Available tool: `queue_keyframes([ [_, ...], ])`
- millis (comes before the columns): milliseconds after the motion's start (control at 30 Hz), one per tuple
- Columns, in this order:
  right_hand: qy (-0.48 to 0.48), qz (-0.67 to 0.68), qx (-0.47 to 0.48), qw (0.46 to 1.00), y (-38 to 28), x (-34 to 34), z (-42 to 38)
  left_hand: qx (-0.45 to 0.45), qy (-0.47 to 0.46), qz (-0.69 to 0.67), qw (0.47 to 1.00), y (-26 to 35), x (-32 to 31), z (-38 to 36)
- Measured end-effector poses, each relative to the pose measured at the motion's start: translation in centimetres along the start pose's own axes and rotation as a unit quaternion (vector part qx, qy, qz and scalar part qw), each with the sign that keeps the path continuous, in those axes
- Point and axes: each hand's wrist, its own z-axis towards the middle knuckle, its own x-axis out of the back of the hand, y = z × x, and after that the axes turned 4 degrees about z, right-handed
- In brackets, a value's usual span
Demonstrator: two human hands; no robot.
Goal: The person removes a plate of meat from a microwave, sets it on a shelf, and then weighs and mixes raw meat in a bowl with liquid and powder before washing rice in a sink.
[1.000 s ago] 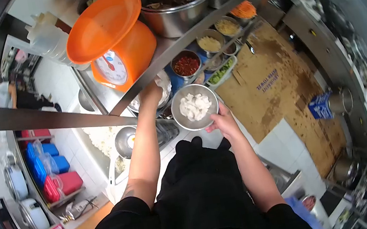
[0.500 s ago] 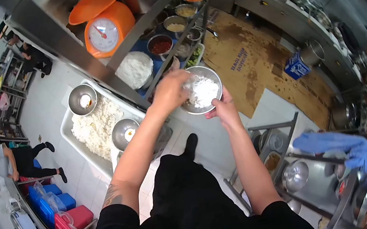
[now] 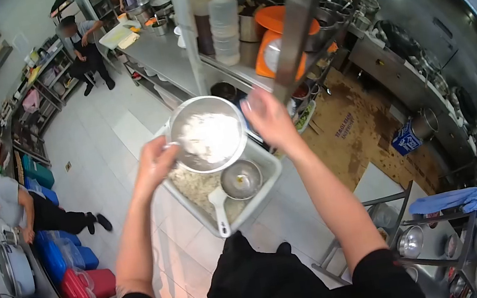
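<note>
A round metal bowl (image 3: 191,163) with white powder in it is above the tub, between both hands. My left hand (image 3: 155,164) is closed at its left rim. Beside the right rim, my right hand (image 3: 269,120) is blurred, its fingers apart; whether they touch the rim is unclear. Beneath is a white tub (image 3: 269,176) of white rice (image 3: 194,187). In it rest a small metal bowl (image 3: 241,179), with a little yellow inside, and a white-handled scoop or paddle (image 3: 221,214).
A metal shelf rack ahead holds an orange scale (image 3: 281,42) and clear bottles (image 3: 225,26). Two people, one standing (image 3: 87,51) and one leaning (image 3: 9,201), are at the left. Cardboard (image 3: 341,126) covers floor at the right. A blue cloth (image 3: 449,201) hangs lower right.
The view has swung right-to-left over the tub. The powder bowl is now above the tub. My left hand has gone from over the powder to the left rim; my right hand has opened beside the bowl.
</note>
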Motion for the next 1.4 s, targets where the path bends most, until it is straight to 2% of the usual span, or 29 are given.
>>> queue_keyframes([
  [33, 0.073, 0.005, 0.025, 0.997, -2.7, -1.8, 4.2, 0.009, 0.029, 0.031, 0.999, -1.2, 3.5, 0.2],
  [67, 0.158, -0.105, 0.088, 0.978, -1.6, -3.4, 9.5, 0.02, 0.058, 0.062, 0.996, -2.2, 6.5, 0.4],
  [100, 0.203, -0.127, 0.064, 0.969, -2.7, -4.4, 13.2, 0.02, 0.059, 0.061, 0.996, -2.4, 9.0, 0.7],
  [133, 0.281, -0.196, 0.126, 0.931, -0.7, -5.8, 17.5, 0.029, 0.087, 0.082, 0.992, -2.5, 11.3, 0.9],
  [167, 0.306, -0.161, 0.112, 0.932, 1.4, -7.2, 20.6, 0.041, 0.12, 0.103, 0.987, -2.8, 13.3, 1.1],
  [200, 0.227, 0.005, 0.035, 0.973, 2.0, -7.5, 22.1, 0.049, 0.129, 0.105, 0.985, -3.7, 15.1, 1.7],
  [233, 0.234, 0.008, 0.049, 0.971, 1.2, -7.9, 21.8, 0.047, 0.135, 0.128, 0.981, -5.2, 16.7, 2.4],
  [267, 0.227, -0.014, 0.123, 0.966, 0.9, -8.3, 21.1, 0.047, 0.141, 0.153, 0.977, -6.3, 18.0, 2.7],
  [300, 0.198, -0.094, 0.162, 0.962, -1.8, -8.8, 19.4, 0.057, 0.151, 0.158, 0.974, -6.8, 19.2, 2.9],
  [333, 0.142, -0.188, 0.258, 0.937, -3.2, -8.9, 18.1, 0.056, 0.145, 0.155, 0.976, -7.1, 19.6, 3.2],
  [367, 0.085, -0.279, 0.349, 0.89, -4.2, -9.0, 17.1, 0.054, 0.136, 0.149, 0.978, -7.6, 20.0, 3.3],
  [400, 0.078, -0.277, 0.349, 0.892, -5.2, -9.6, 16.6, 0.06, 0.138, 0.148, 0.977, -8.1, 20.7, 3.4],
  [467, -0.022, -0.344, 0.44, 0.829, -6.8, -9.9, 15.9, 0.067, 0.126, 0.156, 0.977, -9.1, 21.5, 3.4],
  [600, -0.051, -0.402, 0.451, 0.795, -8.3, -9.1, 16.2, 0.049, 0.122, 0.178, 0.975, -11.6, 22.9, 2.5],
  [767, -0.052, -0.417, 0.434, 0.797, -8.1, -8.3, 15.6, 0.128, 0.126, 0.137, 0.974, -12.5, 24.0, 0.7],
  [1100, -0.025, -0.381, 0.347, 0.857, -7.2, -6.4, 14.4, 0.123, 0.123, 0.093, 0.98, -13.8, 24.4, 0.2],
  [1167, 0.012, -0.355, 0.277, 0.893, -5.8, -5.7, 15.0, 0.131, 0.121, 0.09, 0.98, -13.4, 24.3, 0.4],
  [1200, 0.014, -0.357, 0.276, 0.892, -5.2, -5.5, 15.2, 0.129, 0.119, 0.09, 0.98, -13.2, 24.3, 0.5],
  [1267, 0.074, -0.184, 0.179, 0.964, -4.0, -5.3, 15.8, 0.117, 0.115, 0.073, 0.984, -12.8, 24.2, 0.8],
  [1300, 0.077, -0.185, 0.179, 0.963, -3.5, -5.1, 16.0, 0.114, 0.112, 0.074, 0.984, -12.5, 24.1, 0.9],
  [1367, 0.109, -0.056, 0.129, 0.984, -2.5, -4.7, 16.6, 0.101, 0.119, 0.06, 0.986, -11.9, 23.7, 1.2],
  [1400, 0.094, -0.019, 0.133, 0.987, -1.2, -4.1, 17.5, 0.095, 0.115, 0.06, 0.987, -12.1, 23.6, 1.3],
])
